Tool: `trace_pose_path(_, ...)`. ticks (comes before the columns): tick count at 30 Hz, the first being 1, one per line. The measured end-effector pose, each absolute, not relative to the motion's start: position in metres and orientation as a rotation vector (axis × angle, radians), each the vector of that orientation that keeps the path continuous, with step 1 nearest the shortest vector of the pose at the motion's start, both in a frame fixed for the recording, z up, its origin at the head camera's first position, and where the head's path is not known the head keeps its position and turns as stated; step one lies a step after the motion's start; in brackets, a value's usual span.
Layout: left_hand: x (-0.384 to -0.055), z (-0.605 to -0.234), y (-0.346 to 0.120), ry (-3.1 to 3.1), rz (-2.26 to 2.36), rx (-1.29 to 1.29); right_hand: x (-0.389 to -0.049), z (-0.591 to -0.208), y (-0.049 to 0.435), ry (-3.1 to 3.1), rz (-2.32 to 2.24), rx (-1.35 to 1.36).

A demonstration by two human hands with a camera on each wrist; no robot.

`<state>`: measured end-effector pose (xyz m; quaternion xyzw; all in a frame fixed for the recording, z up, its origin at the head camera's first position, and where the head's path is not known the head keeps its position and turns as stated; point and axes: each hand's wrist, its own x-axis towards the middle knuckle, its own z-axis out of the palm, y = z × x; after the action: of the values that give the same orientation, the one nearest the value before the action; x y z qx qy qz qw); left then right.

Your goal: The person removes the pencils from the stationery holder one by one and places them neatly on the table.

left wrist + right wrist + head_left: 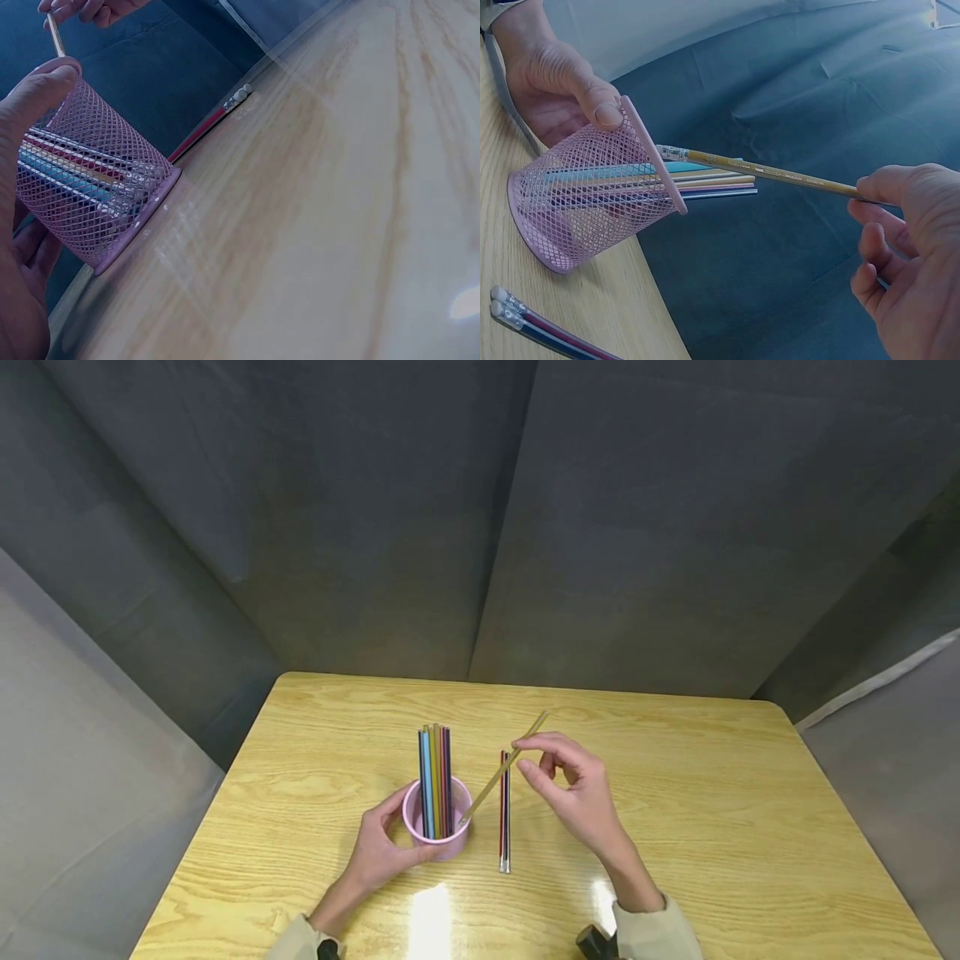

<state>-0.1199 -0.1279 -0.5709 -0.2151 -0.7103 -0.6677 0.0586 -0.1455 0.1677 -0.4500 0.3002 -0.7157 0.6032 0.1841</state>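
Note:
A pink mesh pencil cup [450,847] stands on the table, with my left hand [381,850] curled round its side, the thumb near the rim. Several pencils [433,777] in blue, gold, red and dark colours lean together inside it. Between thumb and fingers my right hand [573,785] pinches a gold pencil [780,176]. That pencil slants down to the left, its eraser end at the cup's rim. To the right of the cup, a red pencil [502,810] and a dark pencil [507,814] lie side by side on the table, eraser ends toward me.
The wood-grain table [675,777] reaches to both sides of the hands. Behind it hangs a dark grey curtain [375,527], and a lighter grey cloth [75,777] is at the left. A small black object [592,941] is by the right sleeve.

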Motion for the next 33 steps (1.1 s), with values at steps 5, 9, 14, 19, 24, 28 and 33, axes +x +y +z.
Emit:
trace_pose_path(5,-0.121,-0.572,-0.127,-2.145,-2.012,-0.661,-0.146,-0.45,0.17,-2.018,1.696,0.828)
trace_pose_path(9,-0.121,-0.572,-0.127,-2.128,-2.023,-0.671,-0.146,-0.448,0.171,-2.018,1.693,0.819)
trace_pose_path(14,-0.122,-0.572,-0.128,-2.11,-2.037,-0.685,-0.147,-0.448,0.172,-2.027,1.697,0.815)
trace_pose_path(19,-0.121,-0.571,-0.127,-2.111,-2.039,-0.683,-0.15,-0.45,0.176,-2.063,1.701,0.802)
trace_pose_path(24,-0.122,-0.572,-0.127,-2.111,-2.037,-0.672,-0.154,-0.454,0.181,-2.114,1.696,0.797)
trace_pose_path(28,-0.122,-0.574,-0.127,-2.092,-2.027,-0.689,-0.157,-0.459,0.184,-2.176,1.685,0.782)
trace_pose_path(33,-0.122,-0.573,-0.127,-2.087,-2.033,-0.689,-0.162,-0.467,0.187,-2.264,1.639,0.756)
